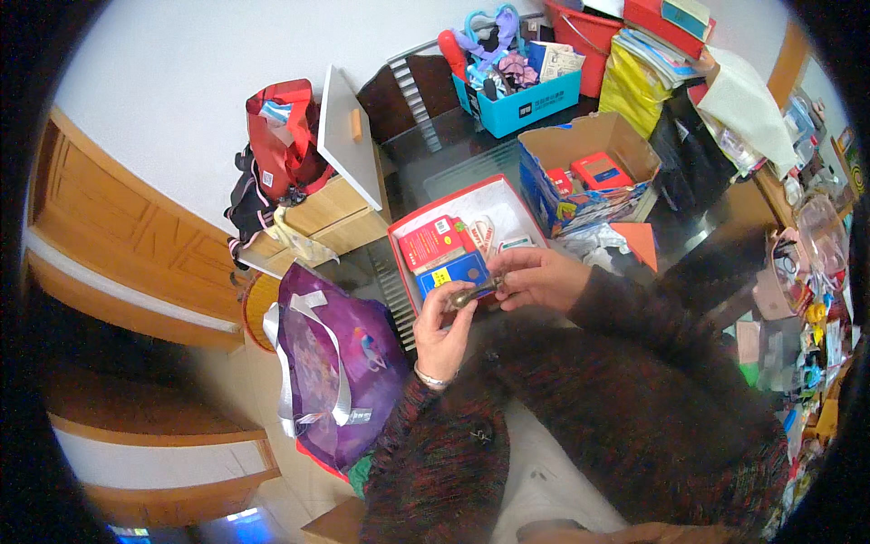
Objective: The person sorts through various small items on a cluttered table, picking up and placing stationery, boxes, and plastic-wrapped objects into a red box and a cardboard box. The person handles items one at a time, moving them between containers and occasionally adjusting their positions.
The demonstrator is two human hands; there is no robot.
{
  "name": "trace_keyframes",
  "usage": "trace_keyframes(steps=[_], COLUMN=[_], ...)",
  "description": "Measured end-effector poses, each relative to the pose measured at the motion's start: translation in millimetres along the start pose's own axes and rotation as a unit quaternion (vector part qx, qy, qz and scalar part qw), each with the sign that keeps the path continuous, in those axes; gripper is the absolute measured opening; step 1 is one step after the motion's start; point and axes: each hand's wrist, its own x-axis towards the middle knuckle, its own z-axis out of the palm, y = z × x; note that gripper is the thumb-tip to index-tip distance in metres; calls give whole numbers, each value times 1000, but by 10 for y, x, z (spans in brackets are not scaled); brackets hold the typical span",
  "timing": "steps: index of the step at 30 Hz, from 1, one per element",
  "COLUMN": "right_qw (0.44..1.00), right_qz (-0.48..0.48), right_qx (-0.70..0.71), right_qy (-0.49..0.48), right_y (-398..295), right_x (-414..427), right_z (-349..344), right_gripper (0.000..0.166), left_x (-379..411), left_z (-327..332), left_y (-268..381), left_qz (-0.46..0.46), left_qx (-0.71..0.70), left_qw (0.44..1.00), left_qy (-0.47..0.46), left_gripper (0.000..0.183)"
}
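Note:
Between my two hands is a small bronze-coloured metal object [469,296], too small to name surely. My left hand [440,333] pinches its rounder end between thumb and fingers. At its narrower end, the fingers of my right hand [537,277] close around it. Just beyond the hands stands an open box with a red rim and white inside [499,194]. In it lie a red box [429,243], a blue box with a yellow label [469,269] and a white tag with red lettering [481,234]. My hands hide the box's near side.
A cardboard box [584,129] holding red packs stands behind on the dark table, near a turquoise bin [530,107] of oddments. Left are a purple bag [346,367], a small wooden cabinet [360,221] and a red bag [282,129]. Crumpled plastic [595,241] lies right.

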Motion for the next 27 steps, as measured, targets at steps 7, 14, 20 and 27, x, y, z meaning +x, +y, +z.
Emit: trace_keyframes(steps=[7,14,20,27], right_qw=[999,994,983,959], right_qz=[5,-21,-73,-186], right_qx=[-20,-104,-161,-158], right_qy=[27,-3,57,144], right_y=[75,265,132,-485], right_x=[-153,-289,-718,-1590], right_z=[75,85,48,-227], right_gripper=[31,31,24,19], left_x=[-52,-204,-160,-134], left_z=[-60,-34,344,595], left_y=[36,-185,67,-123], left_qz=[-42,-74,-74,-117], left_qx=[75,-12,-16,-117], left_qw=[995,989,977,967], left_qy=[-40,-126,-201,-194], left_gripper=[22,17,19,23])
